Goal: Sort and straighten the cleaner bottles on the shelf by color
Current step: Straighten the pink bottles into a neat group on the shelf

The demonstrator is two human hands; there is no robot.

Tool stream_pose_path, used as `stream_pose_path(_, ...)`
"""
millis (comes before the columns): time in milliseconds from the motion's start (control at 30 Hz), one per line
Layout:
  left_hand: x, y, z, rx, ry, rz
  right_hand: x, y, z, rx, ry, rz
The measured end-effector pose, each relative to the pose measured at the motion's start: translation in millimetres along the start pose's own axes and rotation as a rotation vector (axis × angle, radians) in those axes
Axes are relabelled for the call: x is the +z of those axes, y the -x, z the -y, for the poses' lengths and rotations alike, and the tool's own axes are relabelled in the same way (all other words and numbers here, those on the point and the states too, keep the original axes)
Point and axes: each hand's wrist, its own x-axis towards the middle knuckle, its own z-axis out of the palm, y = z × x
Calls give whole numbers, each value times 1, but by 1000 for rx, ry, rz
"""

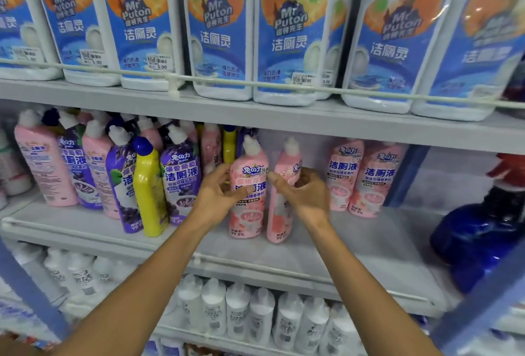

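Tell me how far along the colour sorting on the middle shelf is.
Started. Done: two pink bottles stand upright together at the right. In hand: left hand grips a pink bottle, right hand grips its pink neighbour. To do: a yellow bottle, purple bottles and more pink ones lean mixed at the left.

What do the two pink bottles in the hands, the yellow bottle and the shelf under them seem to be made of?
Upright pink bottle, held by the left hand, and tilted pink bottle, held by the right hand: probably plastic with glossy printed sleeve, given the sheen. Yellow bottle: likely glossy opaque plastic, lighter streak along its side. Shelf: perhaps painted metal, matt pale grey.
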Motion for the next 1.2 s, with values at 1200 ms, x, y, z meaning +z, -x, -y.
stream_pose_path(1200, 211, -26, 64, -95, 14, 106, -155, -16, -147, 121, 65, -244)
